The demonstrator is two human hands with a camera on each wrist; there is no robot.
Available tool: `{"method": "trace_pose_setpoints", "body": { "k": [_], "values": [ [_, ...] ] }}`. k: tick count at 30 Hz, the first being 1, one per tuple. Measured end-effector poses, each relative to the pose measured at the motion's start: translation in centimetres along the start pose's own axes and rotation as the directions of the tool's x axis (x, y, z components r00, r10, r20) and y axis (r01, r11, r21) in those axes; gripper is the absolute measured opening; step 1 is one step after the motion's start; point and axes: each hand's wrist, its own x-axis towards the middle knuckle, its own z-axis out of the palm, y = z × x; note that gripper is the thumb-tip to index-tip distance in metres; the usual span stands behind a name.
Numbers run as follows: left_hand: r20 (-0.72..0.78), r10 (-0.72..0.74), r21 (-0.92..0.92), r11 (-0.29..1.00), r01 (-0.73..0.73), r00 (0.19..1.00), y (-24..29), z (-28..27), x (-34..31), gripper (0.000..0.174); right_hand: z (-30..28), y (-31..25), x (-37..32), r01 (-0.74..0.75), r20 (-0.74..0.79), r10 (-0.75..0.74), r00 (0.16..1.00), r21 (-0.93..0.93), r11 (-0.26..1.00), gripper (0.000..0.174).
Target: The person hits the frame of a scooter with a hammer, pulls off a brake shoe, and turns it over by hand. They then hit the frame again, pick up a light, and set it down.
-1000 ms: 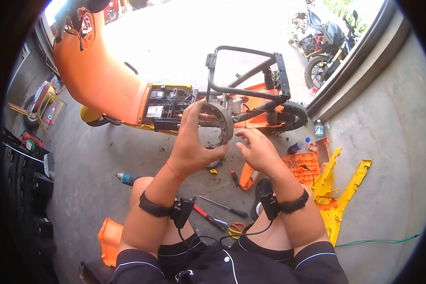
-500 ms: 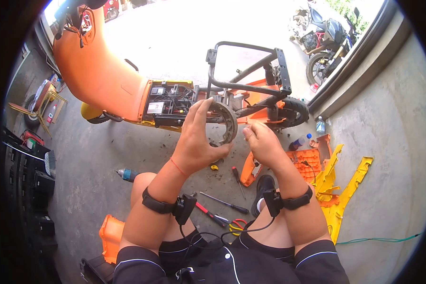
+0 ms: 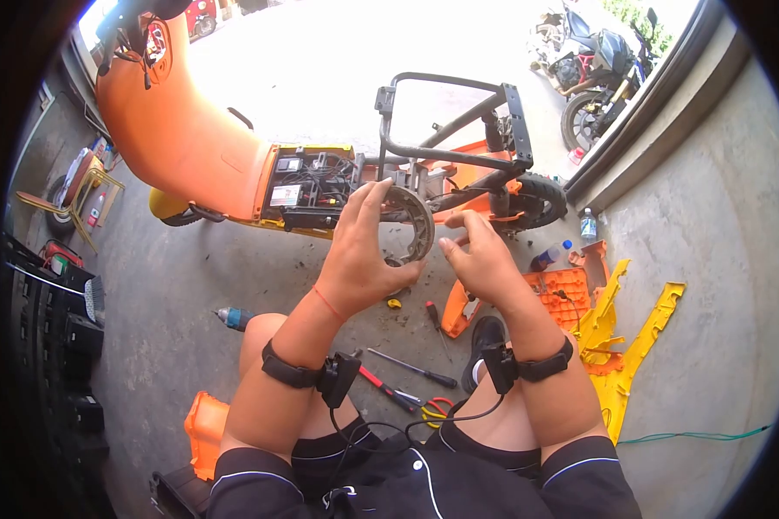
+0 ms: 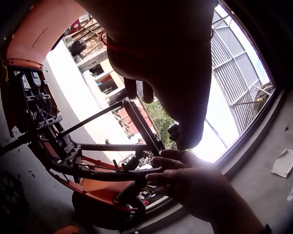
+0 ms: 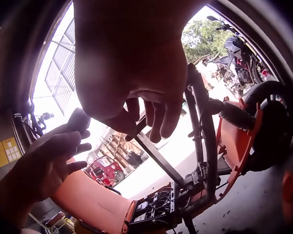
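Observation:
Held up in front of the scooter, a grey ring-shaped metal part (image 3: 422, 227) stands on edge in the head view. My left hand (image 3: 352, 246) grips it from the left, with fingers over the top and thumb near its lower edge. To the right of the ring, apart from it, is my right hand (image 3: 479, 259), its fingers loosely bent and thumb spread, holding nothing. The right wrist view shows the part as a dark piece (image 5: 78, 121) at the fingertips of the left hand. Behind the hands is the stripped orange scooter (image 3: 199, 156) with its black frame (image 3: 446, 154) bared.
On the floor lie a screwdriver (image 3: 433, 317), a long black-handled tool (image 3: 415, 369), red-handled pliers (image 3: 381, 385) and a blue drill (image 3: 234, 318). Orange panels (image 3: 563, 290) and yellow trim (image 3: 636, 355) lie at the right, beside two bottles (image 3: 588, 227). Cables link both wrist cameras.
My right hand has drawn back from the ring, closed its fingers together, then spread them from the thumb again. The left hand still holds the ring, now slightly further right.

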Motion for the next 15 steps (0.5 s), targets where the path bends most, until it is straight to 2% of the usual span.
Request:
{"method": "trace_pose_setpoints", "body": {
  "k": [1, 2, 3, 5, 6, 8, 9, 11, 12, 13, 14, 15],
  "values": [
    [0.001, 0.002, 0.006, 1.0, -0.002, 1.0, -0.1, 0.0, 0.0, 0.1, -1.1, -1.4, 0.8, -0.12, 0.192, 0.146, 0.97, -0.142, 0.983, 0.03],
    [0.002, 0.002, 0.008, 1.0, -0.002, 1.0, -0.1, 0.1, -0.1, 0.1, -1.7, -2.1, 1.2, -0.204, 0.353, 0.307, 0.884, -0.301, 0.932, 0.021],
    [0.003, -0.005, 0.029, 1.0, 0.005, 1.0, 0.0, 0.1, -0.1, 0.1, -1.8, -1.9, 1.2, -0.204, 0.352, 0.307, 0.884, -0.3, 0.932, 0.021],
    [0.005, -0.011, 0.048, 0.999, 0.011, 1.0, 0.0, 0.1, -0.2, 0.099, -1.7, -1.1, 1.2, -0.248, 0.364, 0.286, 0.886, -0.149, 0.957, 0.016],
    [0.007, -0.016, 0.054, 0.998, 0.016, 1.0, 0.0, 0.2, -0.2, 0.099, -1.5, -0.7, 1.0, -0.248, 0.364, 0.286, 0.886, -0.149, 0.957, 0.016],
    [0.01, -0.023, 0.059, 0.998, 0.022, 1.0, -0.1, 0.2, -0.2, 0.098, -0.8, 0.2, 0.3, -0.03, 0.185, 0.034, 0.982, -0.022, 0.999, 0.023],
    [0.005, -0.014, 0.066, 0.998, 0.014, 1.0, -0.2, 0.3, -0.2, 0.098, -0.6, 0.6, 0.3, -0.031, 0.186, 0.034, 0.982, -0.022, 0.999, 0.023],
    [0.003, -0.007, 0.072, 0.997, 0.007, 1.0, -0.3, 0.4, -0.3, 0.098, -0.3, 1.2, 0.4, 0.232, 0.049, -0.226, 0.973, -0.221, 0.947, 0.022],
    [0.016, -0.032, 0.06, 0.998, 0.031, 0.999, -0.2, 0.4, -0.3, 0.097, -0.6, 0.6, 0.5, 0.231, 0.049, -0.226, 0.973, -0.221, 0.948, 0.022],
    [0.029, -0.056, 0.047, 0.997, 0.055, 0.998, -0.2, 0.3, -0.3, 0.096, -1.2, -0.3, 0.7, 0.037, 0.165, -0.003, 0.986, -0.204, 0.978, 0.018],
    [0.029, -0.057, 0.048, 0.997, 0.055, 0.998, -0.2, 0.3, -0.3, 0.096, -1.5, -0.9, 0.9, -0.161, 0.28, 0.217, 0.935, -0.21, 0.964, 0.018],
    [0.029, -0.075, 0.065, 0.995, 0.073, 0.997, -0.2, 0.3, -0.3, 0.095, -1.6, -0.7, 1.0, -0.16, 0.28, 0.216, 0.935, -0.209, 0.965, 0.018]
  ]
}}
